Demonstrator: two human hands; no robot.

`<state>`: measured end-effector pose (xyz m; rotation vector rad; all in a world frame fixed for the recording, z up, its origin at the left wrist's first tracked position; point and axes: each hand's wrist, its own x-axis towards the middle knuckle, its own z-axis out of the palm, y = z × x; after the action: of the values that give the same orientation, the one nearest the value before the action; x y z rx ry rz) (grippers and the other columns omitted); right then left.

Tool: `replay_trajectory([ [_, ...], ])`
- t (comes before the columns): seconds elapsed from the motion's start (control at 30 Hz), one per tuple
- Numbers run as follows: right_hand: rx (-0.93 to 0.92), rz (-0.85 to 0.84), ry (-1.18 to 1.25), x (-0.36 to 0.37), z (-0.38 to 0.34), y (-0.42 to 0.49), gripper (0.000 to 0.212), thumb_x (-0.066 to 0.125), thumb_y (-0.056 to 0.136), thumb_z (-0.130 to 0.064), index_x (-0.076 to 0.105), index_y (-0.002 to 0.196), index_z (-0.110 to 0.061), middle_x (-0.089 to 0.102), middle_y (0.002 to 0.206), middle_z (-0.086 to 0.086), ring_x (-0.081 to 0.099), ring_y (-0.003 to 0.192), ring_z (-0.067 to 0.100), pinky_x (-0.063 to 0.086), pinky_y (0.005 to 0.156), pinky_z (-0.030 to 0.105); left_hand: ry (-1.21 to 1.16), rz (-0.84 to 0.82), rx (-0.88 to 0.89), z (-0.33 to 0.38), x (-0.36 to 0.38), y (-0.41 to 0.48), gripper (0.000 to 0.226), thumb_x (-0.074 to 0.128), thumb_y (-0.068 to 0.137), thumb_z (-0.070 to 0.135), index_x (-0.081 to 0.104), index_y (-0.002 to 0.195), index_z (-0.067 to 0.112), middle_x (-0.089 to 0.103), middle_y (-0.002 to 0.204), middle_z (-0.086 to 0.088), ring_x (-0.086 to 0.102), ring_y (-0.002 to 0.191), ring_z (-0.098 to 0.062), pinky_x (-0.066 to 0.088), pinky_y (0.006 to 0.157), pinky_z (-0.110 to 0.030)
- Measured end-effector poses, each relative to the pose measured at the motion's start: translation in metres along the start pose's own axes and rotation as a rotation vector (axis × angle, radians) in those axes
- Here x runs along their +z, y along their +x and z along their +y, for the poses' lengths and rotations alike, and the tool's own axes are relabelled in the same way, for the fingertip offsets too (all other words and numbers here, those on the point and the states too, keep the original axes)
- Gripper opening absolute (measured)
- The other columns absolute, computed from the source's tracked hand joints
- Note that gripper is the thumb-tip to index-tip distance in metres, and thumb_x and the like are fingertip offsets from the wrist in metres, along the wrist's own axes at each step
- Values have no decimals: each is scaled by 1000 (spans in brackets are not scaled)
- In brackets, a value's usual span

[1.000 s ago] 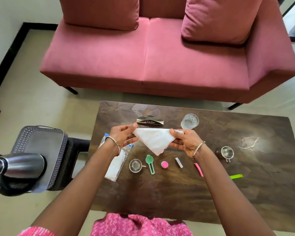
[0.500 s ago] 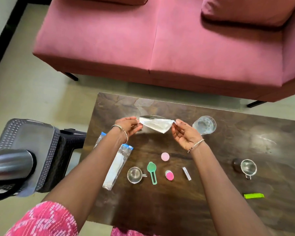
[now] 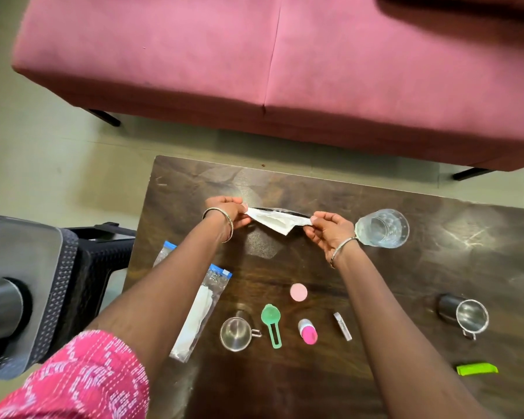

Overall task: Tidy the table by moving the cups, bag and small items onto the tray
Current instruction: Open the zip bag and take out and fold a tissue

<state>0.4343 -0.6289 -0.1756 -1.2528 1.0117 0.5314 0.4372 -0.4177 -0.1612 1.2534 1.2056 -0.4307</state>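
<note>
Task barely begun: the tray (image 3: 28, 267), far left of both hands, holds no table items that I can see. Left hand (image 3: 227, 211) and right hand (image 3: 330, 228) each pinch an end of a soft white tissue (image 3: 277, 221). Nearer the body: crinkly bag (image 3: 198, 313), shiny steel cup (image 3: 236, 333). Clear glass (image 3: 381, 228) beside right wrist.

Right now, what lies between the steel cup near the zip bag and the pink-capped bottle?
The green scoop, seen in the head view, lies between the steel cup and the pink-capped bottle.

Big pink fabric sofa (image 3: 285, 65) up at 12 o'clock, pale beige tiled floor (image 3: 61, 152) underneath, dark glossy wooden coffee table (image 3: 285, 379) catching some glare.
</note>
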Motion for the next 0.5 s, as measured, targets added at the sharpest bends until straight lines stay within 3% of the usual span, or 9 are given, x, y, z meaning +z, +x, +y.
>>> replay_trajectory([
  [0.17, -50, 49, -140, 4, 3, 11, 22, 64, 88, 10, 55, 80, -8, 61, 74, 13, 56, 33, 9, 48, 36, 17, 127, 80, 63, -5, 0, 11, 24, 65, 81, -14, 58, 75, 8, 65, 90, -16, 60, 60, -18, 58, 49, -29],
  [0.33, -78, 108, -312, 4, 6, 18, 20, 67, 90, -2, 57, 75, -10, 59, 63, 10, 55, 39, 11, 44, 35, 16, 274, 207, 192, -13, -4, 19, 7, 66, 86, -2, 68, 88, 5, 68, 107, -17, 67, 72, -22, 60, 50, -30],
  [0.43, -85, 125, -338, 0, 6, 17, 18, 67, 92, -10, 57, 77, -12, 59, 63, 8, 54, 44, 14, 43, 35, 16, 484, 291, 406, -19, -14, 16, 21, 51, 91, -4, 70, 91, 6, 67, 99, -12, 67, 85, -25, 61, 70, -40],
  [0.5, -117, 175, -359, -5, 8, 13, 10, 65, 92, -12, 60, 84, -11, 61, 66, 7, 55, 46, 14, 44, 38, 18, 614, 274, 550, -27, -22, 7, 27, 50, 86, -7, 70, 87, 11, 67, 91, -8, 65, 87, -23, 56, 82, -36],
])
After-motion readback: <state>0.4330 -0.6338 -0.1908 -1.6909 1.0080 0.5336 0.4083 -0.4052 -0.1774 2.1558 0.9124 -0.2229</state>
